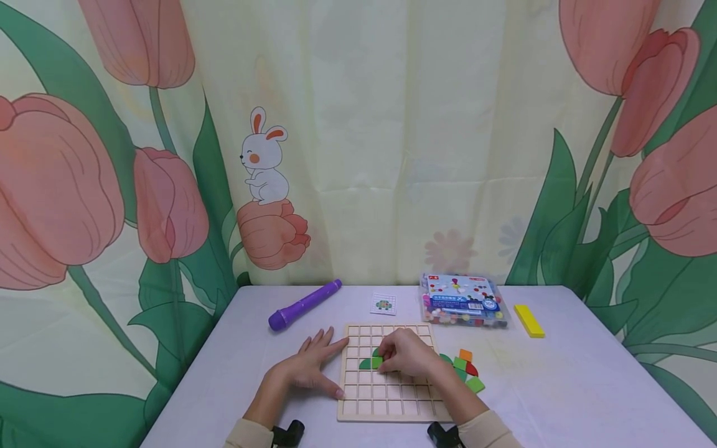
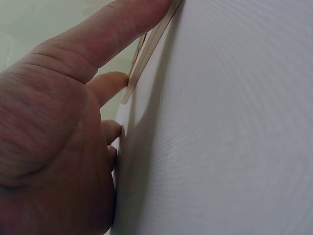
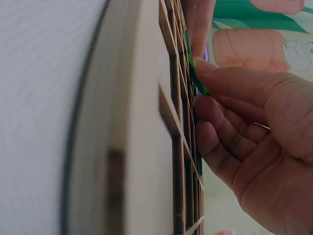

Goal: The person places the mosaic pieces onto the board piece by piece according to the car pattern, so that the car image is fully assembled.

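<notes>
A light wooden grid board (image 1: 386, 407) lies on the white table. My left hand (image 1: 308, 367) spreads along its left side, with thumb and index fingertip at the edge; the left wrist view shows the thumb (image 2: 112, 34) against the wooden rim (image 2: 149, 56). Over the middle of the grid, my right hand (image 1: 410, 353) pinches a small green piece (image 3: 198, 81) between thumb and fingertips, close to the cells. Just left of those fingers, a light green square (image 1: 377, 362) and a darker green curved piece (image 1: 365, 364) sit in the grid. My right hand hides some cells.
Loose green, orange and red pieces (image 1: 465, 367) lie beside the board's right edge. Behind it are a small pattern card (image 1: 383, 304), a clear box of colourful parts (image 1: 463, 302), a purple microphone (image 1: 304, 305) and a yellow block (image 1: 529, 321). A printed curtain hangs behind the table.
</notes>
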Action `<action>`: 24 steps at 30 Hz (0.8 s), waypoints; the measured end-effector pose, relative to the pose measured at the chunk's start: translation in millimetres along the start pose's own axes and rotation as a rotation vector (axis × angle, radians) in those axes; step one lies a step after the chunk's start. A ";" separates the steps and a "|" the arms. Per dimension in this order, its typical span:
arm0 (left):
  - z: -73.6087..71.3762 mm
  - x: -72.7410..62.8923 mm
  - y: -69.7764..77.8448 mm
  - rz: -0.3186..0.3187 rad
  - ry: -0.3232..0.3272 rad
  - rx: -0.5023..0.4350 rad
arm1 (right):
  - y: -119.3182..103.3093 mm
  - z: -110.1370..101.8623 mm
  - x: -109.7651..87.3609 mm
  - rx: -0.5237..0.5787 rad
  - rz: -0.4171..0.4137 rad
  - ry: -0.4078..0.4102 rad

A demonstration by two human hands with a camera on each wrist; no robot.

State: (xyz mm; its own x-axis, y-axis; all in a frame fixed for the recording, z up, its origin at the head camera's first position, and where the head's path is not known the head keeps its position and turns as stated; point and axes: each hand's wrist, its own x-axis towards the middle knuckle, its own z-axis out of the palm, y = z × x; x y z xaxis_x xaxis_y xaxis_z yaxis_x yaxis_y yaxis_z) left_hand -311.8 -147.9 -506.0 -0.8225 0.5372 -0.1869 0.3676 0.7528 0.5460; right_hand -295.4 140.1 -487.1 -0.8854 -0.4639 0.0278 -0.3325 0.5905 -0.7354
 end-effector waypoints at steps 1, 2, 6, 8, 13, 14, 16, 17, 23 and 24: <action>0.0 -0.1 0.0 -0.001 0.000 -0.002 | 0.1 0.2 0.1 0.000 0.002 0.001; 0.0 -0.1 0.0 -0.003 -0.001 -0.002 | 0.1 0.3 0.2 -0.002 0.004 0.001; 0.3 0.2 -0.1 -0.008 -0.002 -0.002 | -0.2 0.8 0.1 0.002 0.008 -0.001; 0.4 0.4 0.1 -0.009 -0.002 0.000 | -0.7 1.0 -0.2 0.005 0.008 -0.002; 0.2 0.2 0.0 -0.005 -0.001 -0.002 | -1.0 0.8 -0.6 0.010 0.012 -0.003; 0.2 0.1 0.0 -0.003 -0.001 -0.002 | -0.8 0.3 -0.8 0.008 0.011 -0.002; 0.3 0.3 -0.5 0.001 -0.002 -0.003 | -0.7 -1.3 -1.4 0.000 0.009 0.003; 0.5 0.4 -0.6 0.003 -0.002 -0.002 | -0.7 -2.4 -1.8 -0.006 0.007 0.007; 0.9 1.4 -1.4 0.003 0.000 0.006 | -3.6 -14.8 -5.4 -0.023 0.003 0.067; 0.9 1.5 -1.4 0.004 0.001 0.005 | -3.9 -17.4 -6.4 -0.021 0.006 0.082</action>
State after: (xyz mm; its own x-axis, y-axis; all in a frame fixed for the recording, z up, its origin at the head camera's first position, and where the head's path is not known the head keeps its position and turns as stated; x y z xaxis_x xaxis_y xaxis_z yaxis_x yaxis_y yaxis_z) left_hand -313.2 -147.9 -507.7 -0.8213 0.5398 -0.1844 0.3731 0.7529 0.5422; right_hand -294.1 152.3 -472.7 -0.9107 -0.4053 0.0792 -0.3330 0.6073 -0.7214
